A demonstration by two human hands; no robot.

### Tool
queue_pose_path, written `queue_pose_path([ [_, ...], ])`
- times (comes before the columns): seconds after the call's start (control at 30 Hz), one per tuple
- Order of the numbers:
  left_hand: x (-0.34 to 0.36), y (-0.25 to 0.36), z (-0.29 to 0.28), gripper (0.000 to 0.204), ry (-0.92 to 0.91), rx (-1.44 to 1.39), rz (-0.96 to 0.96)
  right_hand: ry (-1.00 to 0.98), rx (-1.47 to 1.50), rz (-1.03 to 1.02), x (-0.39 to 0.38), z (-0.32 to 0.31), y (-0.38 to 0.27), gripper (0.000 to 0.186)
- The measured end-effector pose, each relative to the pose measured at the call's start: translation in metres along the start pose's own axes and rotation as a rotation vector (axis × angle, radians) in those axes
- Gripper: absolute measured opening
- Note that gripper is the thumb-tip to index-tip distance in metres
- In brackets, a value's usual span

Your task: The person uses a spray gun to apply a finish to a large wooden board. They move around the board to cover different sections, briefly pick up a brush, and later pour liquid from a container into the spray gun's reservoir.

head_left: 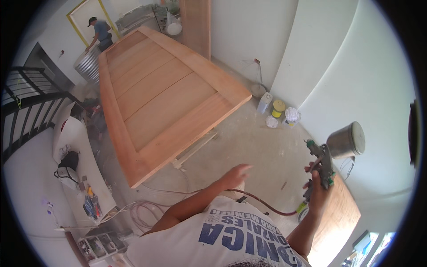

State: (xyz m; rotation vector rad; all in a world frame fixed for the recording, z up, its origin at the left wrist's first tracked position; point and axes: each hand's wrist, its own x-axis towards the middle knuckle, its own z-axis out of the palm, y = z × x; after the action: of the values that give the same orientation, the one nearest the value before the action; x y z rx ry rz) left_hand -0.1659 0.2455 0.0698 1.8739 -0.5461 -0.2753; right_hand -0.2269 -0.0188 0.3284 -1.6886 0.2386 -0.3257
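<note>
My right hand (318, 191) is closed round the grip of a paint spray gun (326, 162), held up on the right. A metal cup (344, 141) sits on top of the gun, tilted. From the gun's lower end, by a bright green fitting, a reddish-brown air hose (262, 204) runs left past my body. My left hand (235, 175) hangs in front of my chest with nothing in it, fingers loosely stretched to the right. Beyond it a large panelled wooden door (164, 84) lies flat on supports, its near edge apart from both hands.
Containers, among them a yellow-labelled can (278, 108), stand by the right wall. A plywood sheet (336, 218) is below the gun. Hose loops (144, 213) lie on the floor. At left are a cluttered bench (80, 142) and black railing (26, 104). Another person (101, 33) stands behind the door.
</note>
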Motion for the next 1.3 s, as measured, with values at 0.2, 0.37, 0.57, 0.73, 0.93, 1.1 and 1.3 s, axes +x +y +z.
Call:
queue_pose_path([
  [0.2, 0.166, 0.152, 0.006, 0.113, -0.161, -0.642, 0.222, -0.169, 0.156, 0.049, 0.141, 0.05, 0.061, 0.044],
  [0.37, 0.275, 0.085, -0.004, 0.114, -0.015, -0.585, 0.09, -0.353, -0.124, -0.139, 0.247, 0.072, 0.135, 0.066],
  [0.57, 0.347, 0.024, -0.009, 0.076, 0.429, -0.404, -0.368, -0.938, -0.713, -0.246, 0.341, 0.086, 0.126, 0.073],
  [0.73, 0.393, -0.037, -0.007, 0.059, 0.751, -0.118, -0.271, -1.004, -0.626, 0.041, 0.462, 0.067, 0.068, 0.036],
  [0.93, 0.457, -0.045, -0.016, 0.072, 0.653, -0.004, -0.443, -0.836, -0.936, -0.467, 0.573, 0.117, 0.092, 0.071],
  [1.1, 0.523, -0.049, -0.025, 0.078, 0.633, 0.12, -0.602, -1.038, -1.003, -0.513, 0.672, 0.135, 0.15, 0.074],
  [1.3, 0.565, -0.067, -0.039, 0.065, 0.756, 0.24, -0.539, -1.291, -0.856, -0.426, 0.752, 0.157, 0.179, 0.079],
])
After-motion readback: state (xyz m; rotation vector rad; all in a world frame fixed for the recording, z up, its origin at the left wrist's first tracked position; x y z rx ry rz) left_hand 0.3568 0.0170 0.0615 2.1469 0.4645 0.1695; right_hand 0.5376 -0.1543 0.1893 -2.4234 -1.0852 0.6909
